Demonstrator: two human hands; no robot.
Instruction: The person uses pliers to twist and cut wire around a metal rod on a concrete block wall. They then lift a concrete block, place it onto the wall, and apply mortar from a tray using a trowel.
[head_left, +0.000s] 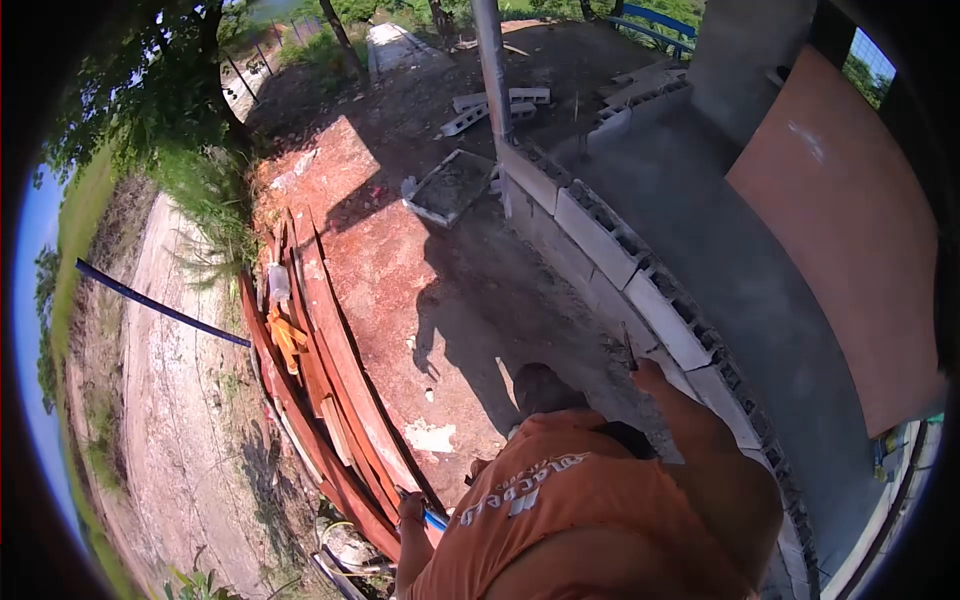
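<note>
I look down over my orange shirt point(560, 500). My right hand point(648, 376) reaches out in an orange sleeve to the top of a low wall of grey concrete blocks point(600, 240). It is closed around a thin dark tool point(628, 345) that points up along the blocks. My left hand point(410, 508) is low at my side, closed on a blue-handled object point(436, 520), right beside a stack of long red boards point(330, 370). A dark rounded shape point(545, 388) shows just past my shirt; what it is stays unclear.
A mortar tray point(448, 186) lies on the reddish ground point(400, 280) beside a grey post point(492, 70). Loose blocks point(500, 105) lie farther back. Inside the wall is a concrete floor point(740, 270) and an orange-brown panel point(850, 230). A dark blue pipe point(160, 305) crosses the dirt on the left.
</note>
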